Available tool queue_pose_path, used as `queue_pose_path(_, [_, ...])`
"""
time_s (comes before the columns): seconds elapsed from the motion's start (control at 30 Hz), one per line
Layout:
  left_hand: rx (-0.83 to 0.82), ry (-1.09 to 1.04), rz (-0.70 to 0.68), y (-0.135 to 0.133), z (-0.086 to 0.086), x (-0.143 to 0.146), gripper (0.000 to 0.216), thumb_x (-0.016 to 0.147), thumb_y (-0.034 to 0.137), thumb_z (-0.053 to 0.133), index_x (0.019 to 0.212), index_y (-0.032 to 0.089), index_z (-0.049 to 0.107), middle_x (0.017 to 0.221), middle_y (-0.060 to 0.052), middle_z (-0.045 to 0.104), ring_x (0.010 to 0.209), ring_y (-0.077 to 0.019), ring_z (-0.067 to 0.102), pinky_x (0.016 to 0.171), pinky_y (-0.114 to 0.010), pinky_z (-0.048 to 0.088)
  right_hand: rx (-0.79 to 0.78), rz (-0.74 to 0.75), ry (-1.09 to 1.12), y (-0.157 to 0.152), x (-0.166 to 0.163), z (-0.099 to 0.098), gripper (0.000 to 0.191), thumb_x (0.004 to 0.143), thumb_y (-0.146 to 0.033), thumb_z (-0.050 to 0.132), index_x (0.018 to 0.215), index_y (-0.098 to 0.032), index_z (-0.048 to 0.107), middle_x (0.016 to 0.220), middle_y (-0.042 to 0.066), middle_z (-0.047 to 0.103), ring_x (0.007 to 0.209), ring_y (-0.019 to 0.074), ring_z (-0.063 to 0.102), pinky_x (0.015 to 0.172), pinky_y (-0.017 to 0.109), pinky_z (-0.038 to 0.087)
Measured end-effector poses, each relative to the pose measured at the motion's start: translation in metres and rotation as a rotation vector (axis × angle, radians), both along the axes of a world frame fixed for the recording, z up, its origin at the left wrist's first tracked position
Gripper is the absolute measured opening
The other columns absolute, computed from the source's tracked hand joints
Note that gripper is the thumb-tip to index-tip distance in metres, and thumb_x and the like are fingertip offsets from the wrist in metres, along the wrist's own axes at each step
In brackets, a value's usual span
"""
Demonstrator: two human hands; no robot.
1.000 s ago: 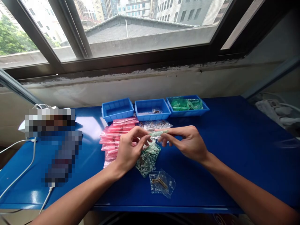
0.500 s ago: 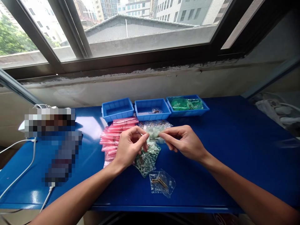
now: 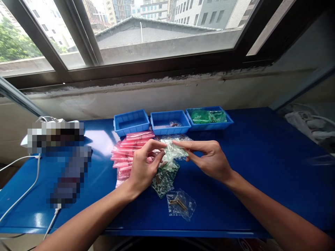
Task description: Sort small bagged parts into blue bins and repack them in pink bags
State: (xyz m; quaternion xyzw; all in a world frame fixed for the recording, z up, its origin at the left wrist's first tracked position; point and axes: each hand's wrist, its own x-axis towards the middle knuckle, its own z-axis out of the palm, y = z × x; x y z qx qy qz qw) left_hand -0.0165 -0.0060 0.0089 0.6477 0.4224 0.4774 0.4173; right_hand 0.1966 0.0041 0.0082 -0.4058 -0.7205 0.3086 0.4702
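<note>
From where I stand, the window [image 3: 157,63] fills the far side, and below it spreads the blue table [image 3: 261,157]. Both forearms come in over the near edge. The left hand [image 3: 145,167] pinches the left edge of a pale green packet [image 3: 177,150] between thumb and forefinger; the right hand [image 3: 209,158] has its forefinger stretched along the packet's far edge and its thumb at the lower right. Half a second ago the right fingertips met at the packet's edge; now that forefinger reaches farther left, and the packet has spread, slim pieces showing through. The trays and the things lying on the table have not moved.

Three blue trays stand along the far side: a left tray [image 3: 131,122], a middle tray [image 3: 171,131] and a right tray [image 3: 213,126] bearing green bags [image 3: 201,116]. Pink bags [image 3: 124,153] overlap at left, partly hidden by the left hand. Greenish packets [image 3: 164,179] lie under the held one, their far part covered by it. Nearest, well clear of the fingers, sits a transparent packet [image 3: 181,205] with brassy pieces inside.
</note>
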Motion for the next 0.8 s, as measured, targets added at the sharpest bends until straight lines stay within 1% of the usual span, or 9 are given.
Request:
queue_pose_path(0.07, [-0.033,0.017,-0.023,-0.001,0.001,0.000,0.013,0.097,0.029,0.066,0.092,0.018,0.065,0.081,-0.003,0.075,0.065,-0.0130,0.070,0.054,-0.020,0.053,-0.070,0.058,-0.010,0.000,0.001,0.001,0.016,0.094,-0.024,0.071,0.086,-0.020,0.086,0.075,0.005,0.082,0.056,0.0179,0.073,0.052,0.028,0.057])
queue_pose_path(0.13, [-0.081,0.025,-0.068,-0.001,0.000,0.000,0.024,0.100,0.036,0.063,0.084,0.018,0.060,0.061,0.001,0.067,0.052,-0.0108,0.062,0.049,-0.019,0.045,-0.169,0.130,0.003,-0.001,0.002,0.002,0.026,0.094,-0.029,0.073,0.070,-0.019,0.078,0.055,0.001,0.071,0.044,0.0138,0.064,0.047,0.025,0.052])
queue_pose_path(0.2, [-0.112,0.010,-0.098,-0.001,-0.001,0.000,0.030,0.103,0.042,0.059,0.083,0.019,0.057,0.053,0.004,0.060,0.045,-0.0097,0.055,0.046,-0.019,0.041,-0.269,0.175,0.064,0.000,0.002,0.002,0.033,0.093,-0.032,0.075,0.064,-0.018,0.072,0.050,-0.001,0.066,0.039,0.0111,0.058,0.043,0.023,0.048])
queue_pose_path(0.3, [-0.124,-0.036,-0.102,0.000,-0.002,0.000,0.030,0.105,0.046,0.054,0.091,0.019,0.059,0.056,0.004,0.062,0.047,-0.0099,0.054,0.047,-0.020,0.041,-0.378,0.122,0.226,0.005,0.004,0.000,0.037,0.091,-0.040,0.079,0.062,-0.017,0.070,0.051,0.000,0.067,0.039,0.0111,0.059,0.043,0.022,0.048])
queue_pose_path(0.43, [-0.109,-0.018,-0.112,0.000,-0.001,-0.001,0.029,0.106,0.044,0.052,0.094,0.019,0.061,0.058,0.003,0.063,0.048,-0.0102,0.055,0.049,-0.020,0.042,-0.417,-0.166,0.567,0.022,0.013,-0.005,0.032,0.081,-0.045,0.087,0.070,-0.019,0.074,0.058,0.001,0.071,0.044,0.0122,0.063,0.039,0.020,0.047])
queue_pose_path(0.57, [-0.105,0.027,-0.124,-0.001,0.000,-0.001,0.029,0.105,0.041,0.052,0.090,0.018,0.062,0.058,0.002,0.063,0.050,-0.0108,0.057,0.051,-0.021,0.044,-0.411,-0.384,0.810,0.037,0.025,-0.008,0.020,0.079,-0.038,0.087,0.088,-0.023,0.076,0.094,0.003,0.083,0.069,0.0160,0.077,0.047,0.019,0.053])
queue_pose_path(0.63, [-0.108,0.023,-0.120,-0.002,0.001,0.000,0.029,0.105,0.041,0.052,0.089,0.019,0.062,0.058,0.002,0.063,0.049,-0.0110,0.056,0.051,-0.021,0.044,-0.442,-0.358,0.785,0.038,0.028,-0.007,0.023,0.084,-0.037,0.081,0.103,-0.025,0.077,0.105,0.005,0.083,0.074,0.0173,0.078,0.049,0.021,0.055])
queue_pose_path(0.67, [-0.109,0.017,-0.119,-0.002,0.001,0.000,0.028,0.105,0.041,0.052,0.089,0.019,0.062,0.057,0.002,0.063,0.049,-0.0110,0.056,0.051,-0.021,0.044,-0.448,-0.320,0.745,0.036,0.027,-0.006,0.024,0.086,-0.037,0.078,0.106,-0.025,0.077,0.101,0.005,0.083,0.070,0.0170,0.077,0.048,0.022,0.054])
queue_pose_path(0.8, [-0.108,0.000,-0.112,-0.002,0.001,0.000,0.029,0.105,0.041,0.052,0.089,0.019,0.061,0.057,0.002,0.062,0.048,-0.0111,0.055,0.049,-0.021,0.043,-0.369,-0.045,0.325,0.021,0.020,-0.002,0.023,0.092,-0.043,0.073,0.089,-0.020,0.077,0.057,-0.001,0.066,0.041,0.0122,0.054,0.040,0.025,0.042])
